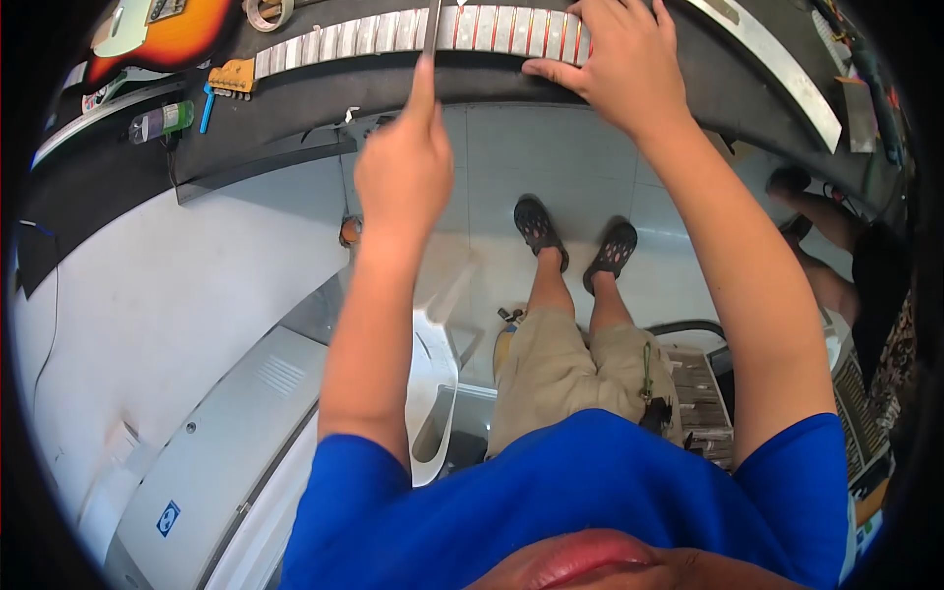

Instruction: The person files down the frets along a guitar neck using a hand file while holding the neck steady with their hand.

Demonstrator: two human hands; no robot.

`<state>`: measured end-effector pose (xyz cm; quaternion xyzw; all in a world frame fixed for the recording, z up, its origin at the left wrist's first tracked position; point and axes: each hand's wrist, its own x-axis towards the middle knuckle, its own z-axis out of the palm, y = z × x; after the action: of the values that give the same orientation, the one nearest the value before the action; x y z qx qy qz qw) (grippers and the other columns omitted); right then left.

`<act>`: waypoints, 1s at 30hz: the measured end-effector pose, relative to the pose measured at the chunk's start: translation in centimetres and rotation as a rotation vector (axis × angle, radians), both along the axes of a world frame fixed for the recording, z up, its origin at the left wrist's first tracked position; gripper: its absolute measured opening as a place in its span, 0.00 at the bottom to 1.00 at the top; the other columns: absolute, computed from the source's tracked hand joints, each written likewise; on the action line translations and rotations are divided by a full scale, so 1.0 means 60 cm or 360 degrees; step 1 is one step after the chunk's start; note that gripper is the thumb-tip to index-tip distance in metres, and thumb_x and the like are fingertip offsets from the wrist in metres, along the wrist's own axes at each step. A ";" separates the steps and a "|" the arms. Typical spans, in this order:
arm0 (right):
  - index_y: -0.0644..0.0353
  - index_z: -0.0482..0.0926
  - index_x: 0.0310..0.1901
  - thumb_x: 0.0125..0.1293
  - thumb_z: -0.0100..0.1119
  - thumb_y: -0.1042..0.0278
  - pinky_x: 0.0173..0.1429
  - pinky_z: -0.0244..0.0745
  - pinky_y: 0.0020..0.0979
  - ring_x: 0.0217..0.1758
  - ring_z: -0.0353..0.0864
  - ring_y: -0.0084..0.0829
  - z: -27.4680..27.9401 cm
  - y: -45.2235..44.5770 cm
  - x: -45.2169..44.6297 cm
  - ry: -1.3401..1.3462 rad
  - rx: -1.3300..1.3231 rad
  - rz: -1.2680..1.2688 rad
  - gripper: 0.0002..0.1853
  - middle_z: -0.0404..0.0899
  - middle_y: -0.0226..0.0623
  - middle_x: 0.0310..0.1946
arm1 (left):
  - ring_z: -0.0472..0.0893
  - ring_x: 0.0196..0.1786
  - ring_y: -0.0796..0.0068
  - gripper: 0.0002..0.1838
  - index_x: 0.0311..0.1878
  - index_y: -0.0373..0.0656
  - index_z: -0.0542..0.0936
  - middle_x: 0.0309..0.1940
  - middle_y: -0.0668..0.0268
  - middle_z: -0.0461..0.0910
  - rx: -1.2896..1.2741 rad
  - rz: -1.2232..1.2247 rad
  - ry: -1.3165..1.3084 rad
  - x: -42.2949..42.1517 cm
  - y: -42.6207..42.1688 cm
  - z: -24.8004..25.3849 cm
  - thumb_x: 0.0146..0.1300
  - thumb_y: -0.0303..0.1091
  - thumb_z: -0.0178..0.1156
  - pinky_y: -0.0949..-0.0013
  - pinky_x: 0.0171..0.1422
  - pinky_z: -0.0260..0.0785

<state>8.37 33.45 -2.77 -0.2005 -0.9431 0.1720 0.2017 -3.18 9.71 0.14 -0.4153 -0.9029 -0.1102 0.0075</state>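
nearest us is a blue shirt [590,472], then beige shorts [551,364] and dark, holed shoes [536,228] standing on a pale tiled floor [580,152]. to the left we find a light grey cabinet [231,423] with a vent and a blue sticker; to the right we make out a wooden crate [696,393], and beyond it the bare legs [831,216] of another person. farther up, a dark bench [285,116] curves across our view, and on it lies the neck [393,34], stretched crosswise near the front edge, its headstock [234,77] toward our left. the left hand [405,167], somewhat blurred, is curled tight about the near end of a slim tool [431,34], which points away from us across the middle of the neck; we cannot tell whether it touches. the right hand [629,74] is spread to the neck's width and has hold of its right end, thumb against the near edge, fingers over the far side. pale strips cover the neck, with reddish lines toward the right hand. past the headstock we see a bottle [162,122] on its side, a sunburst guitar [202,34] and a tape roll [285,18]; at right lies a long metal bar [787,74].
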 end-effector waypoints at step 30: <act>0.64 0.83 0.60 0.57 0.82 0.39 0.85 0.59 0.62 0.81 0.71 0.53 -0.014 0.008 0.003 0.0086 0.0044 0.0001 0.39 0.82 0.45 0.70 | 0.88 0.38 0.40 0.26 0.79 0.46 0.78 0.44 0.43 0.89 0.0105 0.0004 -0.0414 -0.040 0.019 0.027 0.81 0.29 0.61 0.57 0.45 0.79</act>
<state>8.54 33.93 -3.59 -0.1928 -0.9396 0.1644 0.2300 -5.58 10.84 1.78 -0.3959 -0.8927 -0.1927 -0.0958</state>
